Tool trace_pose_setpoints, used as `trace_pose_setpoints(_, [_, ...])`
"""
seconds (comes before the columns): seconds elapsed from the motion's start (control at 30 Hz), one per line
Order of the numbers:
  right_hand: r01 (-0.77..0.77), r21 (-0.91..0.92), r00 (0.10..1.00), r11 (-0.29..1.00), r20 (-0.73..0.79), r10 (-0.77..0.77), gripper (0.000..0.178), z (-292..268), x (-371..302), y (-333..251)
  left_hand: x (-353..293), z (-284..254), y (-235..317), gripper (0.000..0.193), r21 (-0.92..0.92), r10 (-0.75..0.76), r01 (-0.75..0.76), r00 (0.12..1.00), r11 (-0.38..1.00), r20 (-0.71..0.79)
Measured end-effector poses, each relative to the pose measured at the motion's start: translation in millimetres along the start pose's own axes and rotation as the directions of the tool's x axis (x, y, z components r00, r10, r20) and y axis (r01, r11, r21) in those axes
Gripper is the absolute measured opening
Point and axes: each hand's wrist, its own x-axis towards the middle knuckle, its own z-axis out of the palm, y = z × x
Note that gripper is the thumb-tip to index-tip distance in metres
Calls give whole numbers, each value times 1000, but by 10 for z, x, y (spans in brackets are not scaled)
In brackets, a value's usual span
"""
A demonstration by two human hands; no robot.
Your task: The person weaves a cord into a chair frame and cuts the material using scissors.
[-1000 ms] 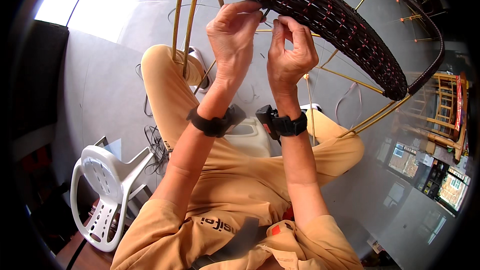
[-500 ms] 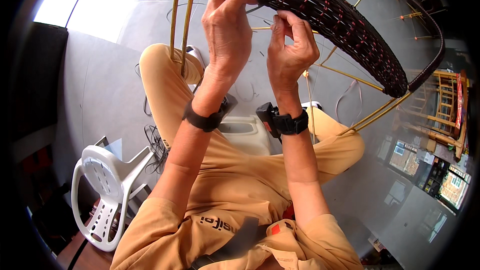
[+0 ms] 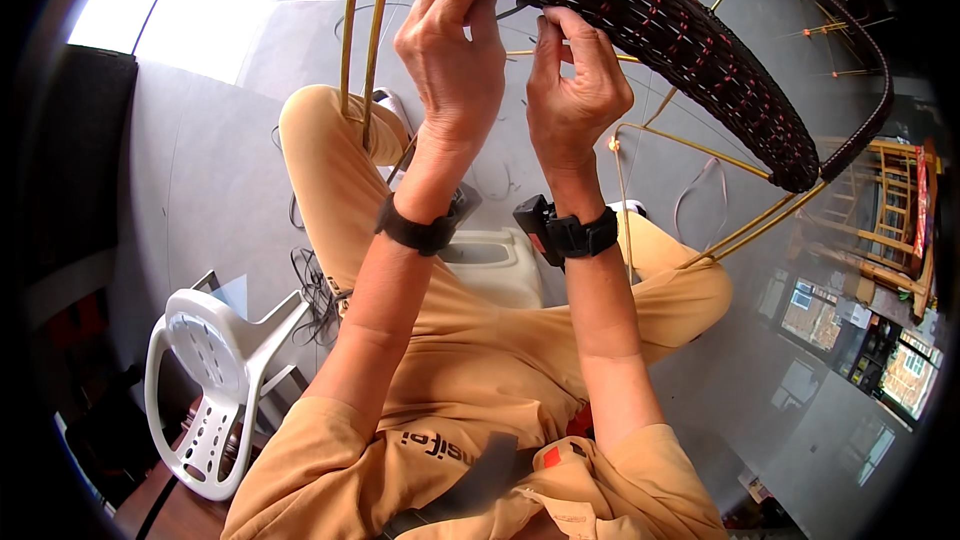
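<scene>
A dark brown woven wicker panel [image 3: 650, 25] with reddish and pale flecks spans a gold metal frame [image 3: 375, 40], seemingly part of a chair, in front of me. My left hand [image 3: 452, 65] is closed at the panel's lower left edge, its fingertips partly hidden against the weave. A short stretch of dark weaving strand [image 3: 512, 10] shows beside those fingers. Just to the right, my right hand [image 3: 578, 90] pinches thumb and forefinger together close under the same edge; what lies between them is too small to make out. Both wrists wear black straps.
The frame's bars rest by my knees. A white plastic chair [image 3: 215, 370] stands at lower left, beside tangled dark strands [image 3: 315, 290]. Between my legs is a pale plastic stool [image 3: 490, 265]. Wooden ladder-like frames [image 3: 895, 225] stand at right; loose strips lie on the grey floor.
My right hand has moved slightly up and left, nearer the panel edge. My left hand has shifted a little left. The panel has barely moved.
</scene>
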Motion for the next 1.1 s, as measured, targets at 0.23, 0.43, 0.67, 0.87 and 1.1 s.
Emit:
trace_pose_setpoints(0.23, [75, -16, 997, 997, -5, -75, 14, 24, -3, 1, -68, 46, -41, 13, 10, 103, -103, 995, 995, -9])
trace_pose_setpoints(0.43, [-33, 19, 999, 999, -42, 34, 15, 4, -30, -16, -68, 36, -22, 12, -27, 113, -113, 994, 993, -3])
trace_pose_setpoints(0.67, [-147, 84, 989, 986, -1, 148, 16, 11, -102, -21, -59, 49, -30, 11, -79, 43, -40, 999, 996, 33])
trace_pose_setpoints(0.87, [-656, 616, 680, 436, 231, 696, 12, -23, -110, -168, -72, 58, -12, 9, -145, -27, 33, 999, 989, 46])
trace_pose_setpoints(1.1, [-687, 676, 357, -266, 633, 687, 14, -98, 8, -112, 0, -9, 20, 11, -82, 18, -9, 994, 997, 106])
